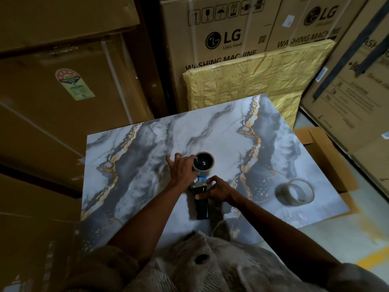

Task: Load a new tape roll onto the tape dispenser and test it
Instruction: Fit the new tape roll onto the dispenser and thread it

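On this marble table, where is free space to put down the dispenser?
Bare marble table lies beyond the tape dispenser, toward the boxes, and at the left edge. Crowded: the middle, with the left hand and right hand, and the right, by the loose tape roll.

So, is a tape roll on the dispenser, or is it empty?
On: a tape roll sits around the dispenser hub.

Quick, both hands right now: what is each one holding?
Left hand: grips the tape roll mounted on the dispenser.
Right hand: fingers curled on the dispenser's middle, near its metal plate.
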A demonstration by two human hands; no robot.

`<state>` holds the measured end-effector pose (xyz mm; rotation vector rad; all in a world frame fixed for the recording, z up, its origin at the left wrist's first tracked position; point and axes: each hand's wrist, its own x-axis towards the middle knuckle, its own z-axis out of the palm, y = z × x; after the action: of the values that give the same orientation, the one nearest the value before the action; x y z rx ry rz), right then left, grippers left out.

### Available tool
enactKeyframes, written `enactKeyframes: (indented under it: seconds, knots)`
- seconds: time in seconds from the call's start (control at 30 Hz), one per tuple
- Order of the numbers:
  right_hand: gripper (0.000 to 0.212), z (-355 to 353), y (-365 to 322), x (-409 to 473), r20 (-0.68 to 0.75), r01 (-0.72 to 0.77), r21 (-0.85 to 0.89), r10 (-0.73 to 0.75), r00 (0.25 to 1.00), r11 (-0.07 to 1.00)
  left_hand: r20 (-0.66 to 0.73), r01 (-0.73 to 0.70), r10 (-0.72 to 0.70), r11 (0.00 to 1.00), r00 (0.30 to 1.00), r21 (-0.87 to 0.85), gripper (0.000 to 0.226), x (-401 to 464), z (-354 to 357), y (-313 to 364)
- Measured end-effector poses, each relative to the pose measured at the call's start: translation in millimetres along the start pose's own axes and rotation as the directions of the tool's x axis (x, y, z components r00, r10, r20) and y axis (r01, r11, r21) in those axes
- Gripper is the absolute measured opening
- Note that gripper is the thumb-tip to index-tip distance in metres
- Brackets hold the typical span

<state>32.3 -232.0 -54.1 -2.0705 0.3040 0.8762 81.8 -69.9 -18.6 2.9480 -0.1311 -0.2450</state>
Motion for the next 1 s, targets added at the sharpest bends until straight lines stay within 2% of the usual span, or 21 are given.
enactKeyframes:
  seconds: [0.1, 0.27, 0.37, 0.53, 0.63, 0.7, 0.9, 1.0]
  knots:
    - [0.084, 0.1, 0.2, -0.4, 0.007, -0.001, 0.001, 0.001, 1.000, 1.000, 0.071, -0.006, 0.007, 1.000, 0.997, -0.007, 0.044, -2.0, 1.2, -0.1]
    - [0.083, -0.1, 1.4, 0.9, 0.009, 0.005, 0.009, -0.005, 1.000, 1.000, -0.003, 0.009, -0.009, 0.998, 1.000, -0.055, 0.021, -3.0, 6.7, -2.1]
    - [0.083, -0.2, 2.1, 0.9, 0.014, 0.003, 0.015, -0.003, 1.000, 1.000, -0.054, 0.009, -0.010, 1.000, 0.998, -0.018, 0.012, -1.3, 2.1, -2.6]
    - [0.085, -0.5, 1.6, -0.5, 0.012, -0.001, 0.028, 0.001, 1.000, 1.000, -0.062, -0.007, 0.009, 0.999, 0.998, 0.041, 0.015, 2.0, 0.7, -5.3]
    - [0.085, -0.6, 1.4, -1.6, 0.015, -0.007, 0.047, 0.007, 1.000, 0.999, 0.004, 0.010, -0.010, 1.000, 1.000, 0.012, 0.044, 4.6, 3.3, -5.0]
    - [0.089, -0.7, 0.9, -1.9, 0.019, -0.009, 0.048, 0.008, 1.000, 0.999, 0.026, 0.007, -0.007, 1.000, 1.000, 0.012, 0.052, 6.3, 4.1, -5.9]
    - [0.106, -1.2, 1.3, -2.4, 0.019, -0.007, 0.055, 0.006, 1.000, 0.998, -0.055, -0.032, 0.033, 0.999, 0.998, 0.013, 0.031, 3.2, 7.3, -9.2]
    - [0.101, -1.1, 1.0, -3.7, 0.016, -0.006, 0.057, 0.005, 1.000, 0.998, -0.059, -0.022, 0.024, 0.999, 0.998, 0.034, 0.023, 1.2, 6.9, -6.1]
